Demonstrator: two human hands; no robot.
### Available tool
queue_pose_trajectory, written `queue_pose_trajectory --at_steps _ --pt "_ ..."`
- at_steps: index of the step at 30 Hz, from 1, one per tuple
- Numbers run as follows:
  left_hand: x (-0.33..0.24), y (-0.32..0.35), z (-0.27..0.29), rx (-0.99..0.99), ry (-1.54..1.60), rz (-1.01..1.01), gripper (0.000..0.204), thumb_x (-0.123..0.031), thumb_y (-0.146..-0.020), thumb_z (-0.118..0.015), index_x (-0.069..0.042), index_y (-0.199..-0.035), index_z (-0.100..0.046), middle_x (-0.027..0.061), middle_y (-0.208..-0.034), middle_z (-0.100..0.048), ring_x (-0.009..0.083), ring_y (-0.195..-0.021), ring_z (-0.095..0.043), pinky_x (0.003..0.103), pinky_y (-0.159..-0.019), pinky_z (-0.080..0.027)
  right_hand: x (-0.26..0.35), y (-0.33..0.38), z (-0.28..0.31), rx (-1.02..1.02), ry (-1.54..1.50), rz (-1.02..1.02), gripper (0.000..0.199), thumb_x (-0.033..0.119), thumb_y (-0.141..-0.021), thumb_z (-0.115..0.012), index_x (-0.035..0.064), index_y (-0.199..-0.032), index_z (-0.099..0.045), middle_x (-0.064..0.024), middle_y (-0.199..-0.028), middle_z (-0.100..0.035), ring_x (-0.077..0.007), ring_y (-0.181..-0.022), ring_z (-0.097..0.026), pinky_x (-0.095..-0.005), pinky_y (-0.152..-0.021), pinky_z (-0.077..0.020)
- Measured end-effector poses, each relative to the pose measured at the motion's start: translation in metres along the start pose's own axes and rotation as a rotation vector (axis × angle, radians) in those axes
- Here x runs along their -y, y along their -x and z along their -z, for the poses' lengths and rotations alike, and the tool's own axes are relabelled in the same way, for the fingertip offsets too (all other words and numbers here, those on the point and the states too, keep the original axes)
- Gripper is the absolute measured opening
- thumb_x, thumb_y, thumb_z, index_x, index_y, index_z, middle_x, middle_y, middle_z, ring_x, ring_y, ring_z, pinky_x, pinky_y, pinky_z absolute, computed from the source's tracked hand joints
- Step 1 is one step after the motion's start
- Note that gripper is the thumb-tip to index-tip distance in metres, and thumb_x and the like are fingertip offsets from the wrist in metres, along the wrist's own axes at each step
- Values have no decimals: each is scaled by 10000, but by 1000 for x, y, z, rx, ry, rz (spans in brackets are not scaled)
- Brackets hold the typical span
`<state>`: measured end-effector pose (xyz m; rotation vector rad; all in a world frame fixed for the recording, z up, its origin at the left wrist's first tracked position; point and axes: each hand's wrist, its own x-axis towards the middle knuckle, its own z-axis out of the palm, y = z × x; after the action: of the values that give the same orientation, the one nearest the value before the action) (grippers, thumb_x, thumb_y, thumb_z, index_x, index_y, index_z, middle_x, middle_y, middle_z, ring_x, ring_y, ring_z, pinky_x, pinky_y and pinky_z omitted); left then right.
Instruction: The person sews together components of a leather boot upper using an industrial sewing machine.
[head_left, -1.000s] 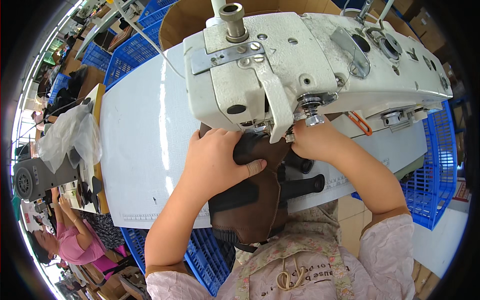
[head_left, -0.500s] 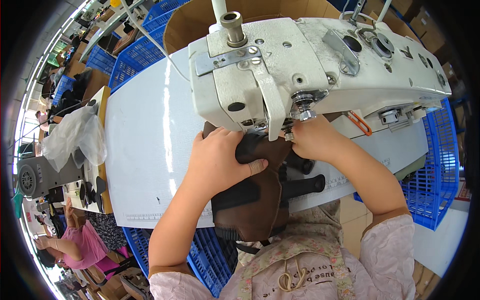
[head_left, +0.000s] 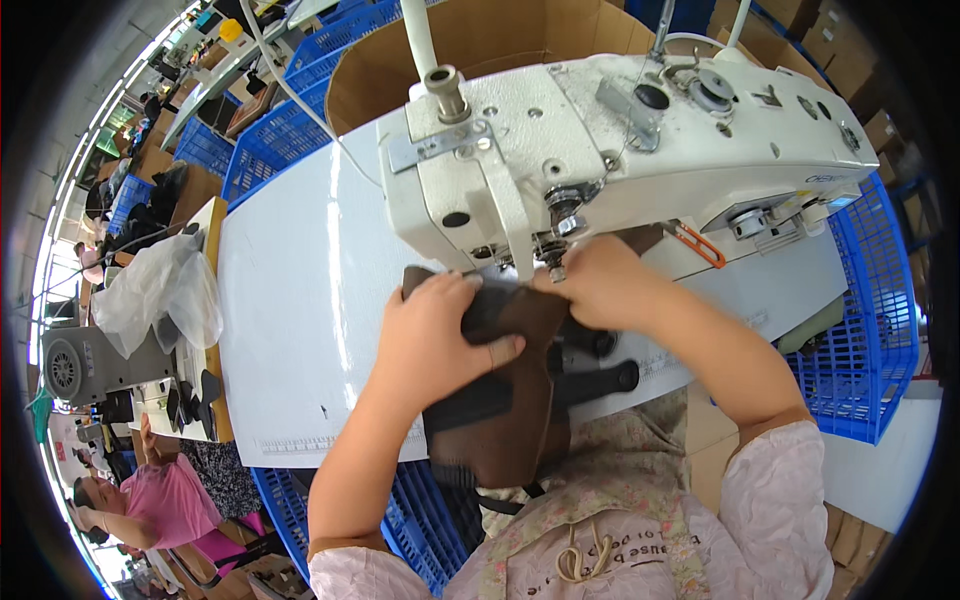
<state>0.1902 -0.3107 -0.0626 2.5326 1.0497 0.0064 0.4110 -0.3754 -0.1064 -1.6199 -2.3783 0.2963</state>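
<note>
Under the head of a white sewing machine [head_left: 440, 180] lies a brown and black sewn piece [head_left: 500, 440], glove-like, with finger-shaped black parts and a gathered edge. It hangs over the table's front edge toward my lap. My left hand [head_left: 430, 330] grips its left side, thumb on top and fingertips by the presser area. Close to the needle on the right, my right hand [head_left: 605, 285] is closed on the piece's far edge; its fingertips are partly hidden by the machine. The needle itself is hard to make out.
An orange-handled tool [head_left: 700, 245] lies on the table [head_left: 280, 300] right of my right hand. Blue crates [head_left: 850, 340] stand at the right and below the table. Behind the machine is a large cardboard box [head_left: 370, 75]. A person in pink [head_left: 175, 500] sits at the left.
The view has shifted slightly, so the machine appears a little lower and further left. Both hands keep their hold on the piece; my right hand is a little blurred.
</note>
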Motion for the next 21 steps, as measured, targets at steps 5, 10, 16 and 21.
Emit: queue_pose_trajectory --at_steps 5,10,16,21 --pt "-9 47 -10 -101 -93 -68 813 -596 -659 -731 6 -1189 -595 234 -1279 -557 364 -1262 -482 587 -1051 -282 30 26 -13 -45 -104 88 394 48 -719 -587 114 -1102 -649 -75 -903 -679 -282 -776 -656 -410 -652 -500" --pt "-16 62 -11 -126 -137 -52 839 -596 -654 -738 18 -1204 -585 227 -1282 -557 354 -1266 -480 608 -1064 -267 41 35 -16 -91 -79 109 378 58 -744 -583 102 -1114 -646 -77 -947 -682 -269 -821 -661 -398 -712 -514" --pt "-15 74 -13 -145 -139 -58 838 -584 -654 -747 20 -1212 -584 228 -1301 -543 366 -1280 -462 613 -1064 -264 52 44 -17 -130 -74 125 380 81 -763 -578 97 -1140 -625 -121 -937 -657 -288 -822 -661 -401 -722 -514" --pt "7 90 -29 -600 418 21 816 -455 -751 -763 35 -1327 -457 231 -1320 -524 366 -1257 -481 447 -1075 -337 68 61 -20 -158 -44 100 380 115 -783 -565 92 -1157 -629 -163 -1059 -664 -275 -915 -668 -386 -786 -522"
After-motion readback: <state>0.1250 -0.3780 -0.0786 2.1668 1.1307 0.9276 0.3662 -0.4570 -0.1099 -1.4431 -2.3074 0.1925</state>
